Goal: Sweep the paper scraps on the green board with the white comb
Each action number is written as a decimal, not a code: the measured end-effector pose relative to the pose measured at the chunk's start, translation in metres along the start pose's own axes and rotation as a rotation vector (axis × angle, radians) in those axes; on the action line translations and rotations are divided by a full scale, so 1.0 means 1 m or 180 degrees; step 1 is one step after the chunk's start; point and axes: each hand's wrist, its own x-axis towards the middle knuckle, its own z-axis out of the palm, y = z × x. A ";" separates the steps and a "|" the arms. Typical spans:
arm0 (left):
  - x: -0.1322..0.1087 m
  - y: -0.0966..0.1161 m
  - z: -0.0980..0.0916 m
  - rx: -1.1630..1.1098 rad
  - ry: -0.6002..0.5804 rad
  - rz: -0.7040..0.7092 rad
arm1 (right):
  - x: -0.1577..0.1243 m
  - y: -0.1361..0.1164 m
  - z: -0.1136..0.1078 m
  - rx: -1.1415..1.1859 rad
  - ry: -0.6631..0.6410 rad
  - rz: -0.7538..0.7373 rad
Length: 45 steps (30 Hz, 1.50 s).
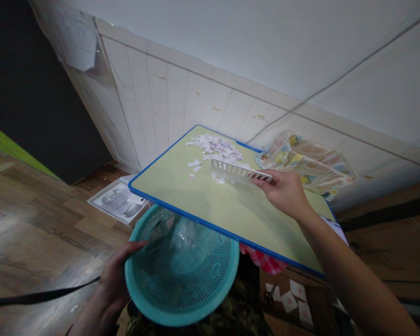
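Note:
My right hand [287, 193] is closed on the end of a white slotted plastic strip [236, 169], held over the table [182, 189] with a yellow-green top and blue edge. Its far end is beside a loose pile of small white paper scraps [219, 145]; a few scraps lie near its lower edge. Under the table's front edge, my left hand [115, 270] grips the rim of a round turquoise plastic basket [182, 303]. Some clear, crumpled plastic [186, 234] lies inside the basket. The table edge hides the basket's far rim.
A patterned cloth [311, 161] lies at the table's back right, against the panelled wall [182, 88]. On the floor are a white box [117, 200] at left, and scissors [269, 295] with several printed cards [297, 289] at lower right. A dark cabinet [45, 84] stands at left.

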 end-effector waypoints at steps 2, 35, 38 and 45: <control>0.001 0.000 -0.001 -0.0043 0.0018 -0.0039 | 0.000 0.000 -0.004 -0.0078 0.0028 -0.0014; 0.001 0.001 0.000 -0.0034 0.0003 0.0048 | 0.005 -0.012 -0.007 -0.0212 -0.0094 -0.0006; -0.001 0.001 0.001 0.0014 -0.0042 0.0098 | -0.001 -0.015 -0.007 -0.0151 -0.0202 -0.0041; -0.003 0.001 0.002 -0.0013 -0.0060 0.0099 | -0.010 -0.022 -0.010 -0.0186 0.0043 0.0020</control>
